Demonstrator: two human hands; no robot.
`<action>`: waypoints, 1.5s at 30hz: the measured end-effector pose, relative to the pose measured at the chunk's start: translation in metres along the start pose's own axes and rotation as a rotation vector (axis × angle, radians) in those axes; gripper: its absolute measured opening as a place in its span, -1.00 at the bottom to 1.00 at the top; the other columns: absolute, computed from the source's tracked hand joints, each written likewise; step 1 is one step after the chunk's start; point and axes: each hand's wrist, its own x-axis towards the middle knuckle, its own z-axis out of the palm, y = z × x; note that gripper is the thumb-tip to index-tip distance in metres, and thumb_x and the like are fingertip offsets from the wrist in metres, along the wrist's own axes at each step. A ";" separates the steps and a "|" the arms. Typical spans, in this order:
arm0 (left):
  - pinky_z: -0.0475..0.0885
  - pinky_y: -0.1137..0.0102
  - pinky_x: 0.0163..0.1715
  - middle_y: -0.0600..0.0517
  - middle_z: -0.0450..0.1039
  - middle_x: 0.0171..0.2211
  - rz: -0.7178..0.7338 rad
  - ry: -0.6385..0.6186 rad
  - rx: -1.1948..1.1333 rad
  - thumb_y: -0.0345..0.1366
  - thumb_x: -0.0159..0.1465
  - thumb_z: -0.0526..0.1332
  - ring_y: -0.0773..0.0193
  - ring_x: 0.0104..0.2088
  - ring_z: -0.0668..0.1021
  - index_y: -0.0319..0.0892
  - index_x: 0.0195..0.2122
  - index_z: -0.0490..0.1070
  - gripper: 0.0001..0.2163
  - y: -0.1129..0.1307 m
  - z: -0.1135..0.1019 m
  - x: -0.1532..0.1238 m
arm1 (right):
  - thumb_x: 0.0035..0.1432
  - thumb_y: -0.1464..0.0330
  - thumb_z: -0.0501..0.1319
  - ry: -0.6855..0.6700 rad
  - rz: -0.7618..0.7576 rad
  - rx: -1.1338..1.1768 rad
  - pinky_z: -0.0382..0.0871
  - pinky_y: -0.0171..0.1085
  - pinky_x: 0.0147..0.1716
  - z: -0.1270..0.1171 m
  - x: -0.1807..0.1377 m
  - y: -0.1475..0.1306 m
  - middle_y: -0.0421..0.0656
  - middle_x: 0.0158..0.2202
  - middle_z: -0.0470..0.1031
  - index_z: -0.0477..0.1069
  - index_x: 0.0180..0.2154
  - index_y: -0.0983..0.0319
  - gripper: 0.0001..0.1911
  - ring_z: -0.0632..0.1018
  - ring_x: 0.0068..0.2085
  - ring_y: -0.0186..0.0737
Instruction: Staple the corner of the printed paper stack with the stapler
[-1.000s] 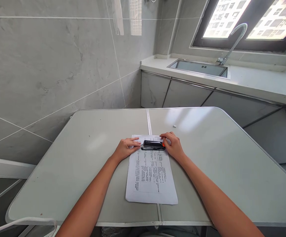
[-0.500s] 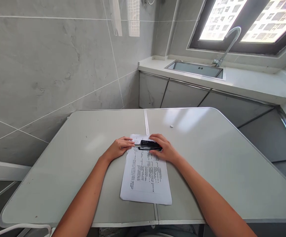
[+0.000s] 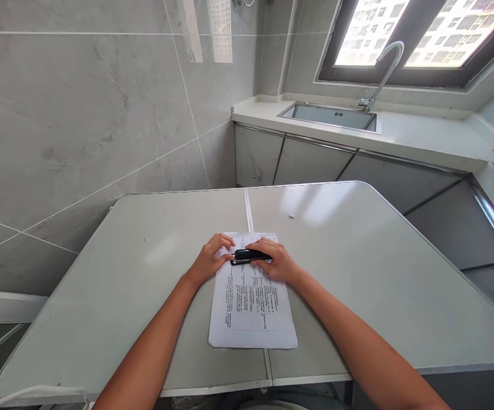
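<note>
Between the left hand and the right hand, a black stapler, its long axis running crosswise, from the fingertips of the one to the palm of the other; whether on its base or on its side, hard to tell. Nearer, and covering more of it, the right hand: closed about that end, fingers over the far edge, thumb along the near one. At the opposite end, the left hand, curved fingers and thumb slightly parted, thumb tip at or touching the stapler; too small to tell whether pinching anything.

Under the stapler, and partly under both hands, printed paper, long side running from just beyond the hands back toward the body, so square to the stapler's axis. Beneath that, a pale table, spreading well out past either hand, with a seam coming out from under the paper on both the far side and the body side. Past the right hand, farther out, a small pale piece, apart from the paper, too small to identify.

Off to the right beyond the hands, a white counter with a sink, a curved tap and a bright window behind; beyond the left hand, a grey tiled wall.
</note>
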 end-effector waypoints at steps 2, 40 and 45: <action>0.46 0.19 -0.03 -0.05 0.50 -0.12 -0.003 0.000 -0.016 -0.36 0.35 0.25 0.16 -0.09 0.53 -0.09 -0.28 0.37 -0.92 0.002 0.002 0.002 | 0.32 0.28 0.25 0.019 -0.014 -0.007 0.52 -0.03 -0.08 0.004 0.001 -0.002 -0.09 -0.14 0.59 0.47 0.09 0.05 -0.69 0.58 -0.14 -0.05; 0.19 -0.07 0.29 -0.10 0.32 0.31 0.027 -0.296 0.341 -0.08 0.29 0.34 -0.13 0.31 0.31 0.01 0.17 0.48 -0.58 -0.012 0.018 -0.003 | 0.39 0.36 0.19 -0.077 0.160 -0.155 0.54 -0.03 -0.08 -0.075 -0.077 0.009 -0.11 0.01 0.55 0.40 0.25 -0.10 -0.55 0.57 -0.08 -0.10; 0.18 -0.06 0.30 -0.09 0.29 0.32 0.016 -0.323 0.368 -0.06 0.31 0.31 -0.10 0.32 0.30 0.00 0.18 0.46 -0.57 -0.009 0.017 -0.002 | 0.40 0.37 0.17 -0.101 0.148 -0.166 0.52 -0.04 -0.11 -0.073 -0.074 0.005 -0.11 0.00 0.55 0.39 0.25 -0.10 -0.55 0.55 -0.10 -0.10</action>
